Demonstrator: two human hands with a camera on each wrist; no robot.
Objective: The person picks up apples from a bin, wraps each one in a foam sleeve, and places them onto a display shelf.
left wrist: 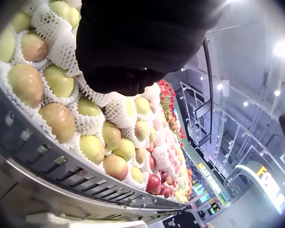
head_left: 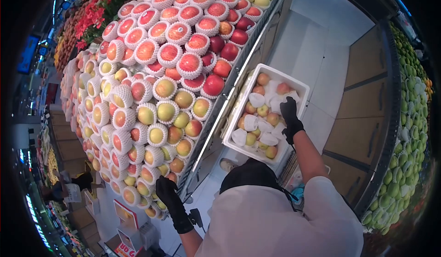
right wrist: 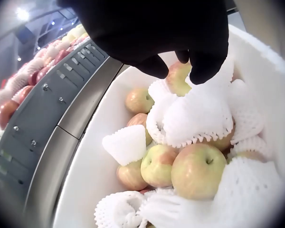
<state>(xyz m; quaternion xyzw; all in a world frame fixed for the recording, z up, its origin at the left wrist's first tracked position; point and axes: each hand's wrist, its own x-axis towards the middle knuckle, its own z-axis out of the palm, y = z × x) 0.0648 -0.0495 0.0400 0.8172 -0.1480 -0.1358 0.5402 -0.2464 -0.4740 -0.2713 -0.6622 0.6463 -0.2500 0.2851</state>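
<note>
My black-gloved right hand (head_left: 290, 114) reaches into a white foam box (head_left: 302, 83) of apples and foam nets. In the right wrist view, bent fingers (right wrist: 205, 70) and thumb lie at either side of an apple (right wrist: 179, 78), pinching it; a white net (right wrist: 197, 116) lies just below. My gloved left hand (head_left: 167, 192) is at the near lower edge of the slanted fruit display. The left wrist view has this hand (left wrist: 137, 42), fingers curled, over net-wrapped apples (left wrist: 59, 80); its finger undersides are hidden, so whether it holds anything cannot be told.
A grey slotted rail (left wrist: 85, 178) edges the display. Redder net-wrapped apples (head_left: 178, 32) fill its upper part, with red flowers (head_left: 94, 16) beyond. Green fruit (head_left: 396, 179) lines a curved stand at the right. A shoe (head_left: 227, 164) shows on the floor below the box.
</note>
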